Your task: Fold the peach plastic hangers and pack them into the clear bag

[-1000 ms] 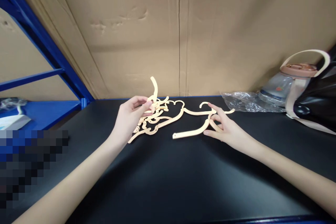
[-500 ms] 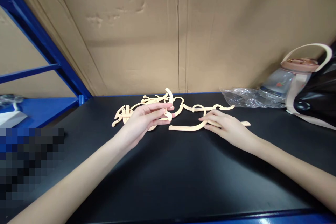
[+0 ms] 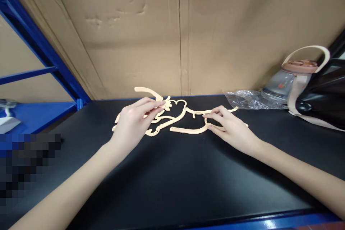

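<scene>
My left hand (image 3: 134,118) pinches a cream curved plastic piece (image 3: 147,90), whose arm sticks up toward the back left. Beneath and behind this hand lie several more cream plastic parts (image 3: 172,122), partly hidden by it. My right hand (image 3: 229,122) has its thumb and fingers at a cream hanger-shaped piece (image 3: 188,130) lying on the black tabletop, with the thumb near its bend. A small curved hook (image 3: 198,113) shows just left of the right fingertips. Whether those fingers grip the hook or only touch it is unclear.
A transparent bottle (image 3: 283,82) with a pink lid and strap stands at the back right beside crumpled clear plastic (image 3: 239,100). Brown cardboard (image 3: 129,36) rises behind the black tabletop (image 3: 172,179). A blue metal frame (image 3: 51,57) is at the left.
My left hand has turned palm down and shifted left, and its piece now points up to the left. My right fingers have spread slightly around the hanger-shaped piece. The view has shifted a little.
</scene>
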The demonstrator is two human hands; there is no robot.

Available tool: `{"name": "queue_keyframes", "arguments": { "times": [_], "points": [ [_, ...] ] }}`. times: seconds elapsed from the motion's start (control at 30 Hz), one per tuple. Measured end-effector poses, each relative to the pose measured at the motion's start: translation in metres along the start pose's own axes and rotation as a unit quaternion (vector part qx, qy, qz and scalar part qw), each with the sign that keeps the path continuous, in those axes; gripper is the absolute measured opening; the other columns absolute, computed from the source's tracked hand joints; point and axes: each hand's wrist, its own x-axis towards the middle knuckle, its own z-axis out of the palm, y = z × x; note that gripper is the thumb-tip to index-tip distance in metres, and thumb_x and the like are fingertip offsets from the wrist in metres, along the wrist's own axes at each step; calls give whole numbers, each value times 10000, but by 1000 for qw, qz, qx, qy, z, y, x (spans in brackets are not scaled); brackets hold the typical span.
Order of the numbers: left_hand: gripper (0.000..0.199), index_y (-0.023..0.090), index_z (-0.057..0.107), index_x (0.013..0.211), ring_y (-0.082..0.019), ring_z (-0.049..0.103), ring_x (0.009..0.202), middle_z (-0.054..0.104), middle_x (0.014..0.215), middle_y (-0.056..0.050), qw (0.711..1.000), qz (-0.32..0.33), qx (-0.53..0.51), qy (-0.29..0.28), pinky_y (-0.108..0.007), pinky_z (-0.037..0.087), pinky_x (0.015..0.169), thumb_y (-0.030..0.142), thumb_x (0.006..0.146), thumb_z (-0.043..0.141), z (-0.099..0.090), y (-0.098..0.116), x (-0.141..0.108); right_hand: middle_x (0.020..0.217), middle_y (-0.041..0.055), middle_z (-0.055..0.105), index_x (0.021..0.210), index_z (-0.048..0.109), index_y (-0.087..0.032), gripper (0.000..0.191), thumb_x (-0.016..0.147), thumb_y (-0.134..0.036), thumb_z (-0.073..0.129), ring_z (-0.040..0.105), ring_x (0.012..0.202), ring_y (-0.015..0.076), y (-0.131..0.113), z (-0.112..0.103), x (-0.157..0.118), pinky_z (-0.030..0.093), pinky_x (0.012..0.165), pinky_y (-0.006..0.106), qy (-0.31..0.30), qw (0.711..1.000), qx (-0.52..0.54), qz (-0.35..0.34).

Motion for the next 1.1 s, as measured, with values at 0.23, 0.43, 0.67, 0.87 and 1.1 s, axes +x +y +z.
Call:
{"name": "queue_keyframes", "arguments": {
  "times": [0.23,0.43,0.67,0.87,1.1],
  "points": [
    [231,225,691,943,-147,631,759,687,890,-13,1000,22,18,5,-250,484,673,360,886,512,-4,-4,2,1031,80,567,1021,626,-209,189,891,-243,493,561,981,230,-41,4,18,475,875,426,8,991,-5,-134],
    [224,292,718,911,-133,584,676,638,860,8,985,13,166,33,-256,385,544,381,892,513,-5,-2,-2,990,91,590,1081,627,-160,265,889,-318,534,550,964,245,-64,33,38,475,839,426,-30,987,-35,-151],
    [150,203,585,838,-201,560,877,613,956,-47,988,53,148,3,-322,442,731,256,894,456,-1,-3,0,907,45,599,886,635,-174,179,930,-199,463,568,899,182,-60,48,41,472,799,338,-20,992,38,-122],
    [38,230,421,808,-150,532,507,533,577,55,977,-81,117,-160,-242,347,487,221,842,437,7,-6,-4,888,40,589,886,599,-169,161,937,-183,447,553,823,177,-66,46,35,439,725,319,1,990,23,-140],
    [86,234,354,759,-137,473,510,475,606,55,976,-95,34,-195,-244,335,491,192,805,413,11,-5,-7,841,40,580,863,571,-161,173,948,-197,425,530,761,172,-67,47,35,394,703,310,19,987,-10,-161]
  ]
}}
